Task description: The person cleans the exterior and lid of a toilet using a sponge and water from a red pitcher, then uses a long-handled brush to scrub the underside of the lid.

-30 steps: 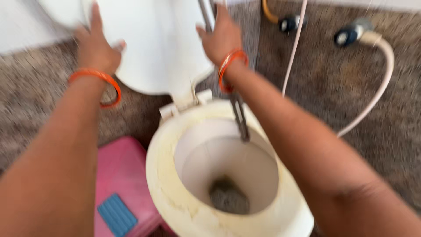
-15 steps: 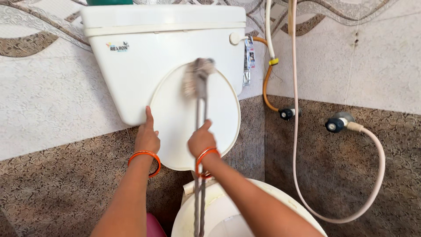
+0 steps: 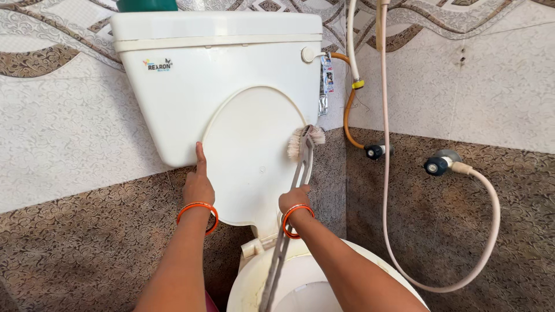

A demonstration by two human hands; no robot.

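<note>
The right hand (image 3: pixel 295 199) has its fingers wrapped around the long grey handle of a toilet brush (image 3: pixel 300 156), gripping it about midway; the bristle head rests at the right edge of the raised toilet lid (image 3: pixel 251 150), and the handle's lower end hangs down over the bowl (image 3: pixel 254 286). The left hand (image 3: pixel 198 185) lies flat against the lid's left edge, fingers together and pointing up, bracing the lid against the white cistern (image 3: pixel 214 63) behind it. An orange bangle sits on each wrist.

To scrub well here, it seems best to keep the left palm pressing steadily so the lid does not swing, and to lay the bristles flat on the plastic rather than on their tips, working along the rim in short strokes.

To the right, a pale hose (image 3: pixel 491 225) loops down from a wall valve (image 3: pixel 439 164) on the brown patterned tiles.
</note>
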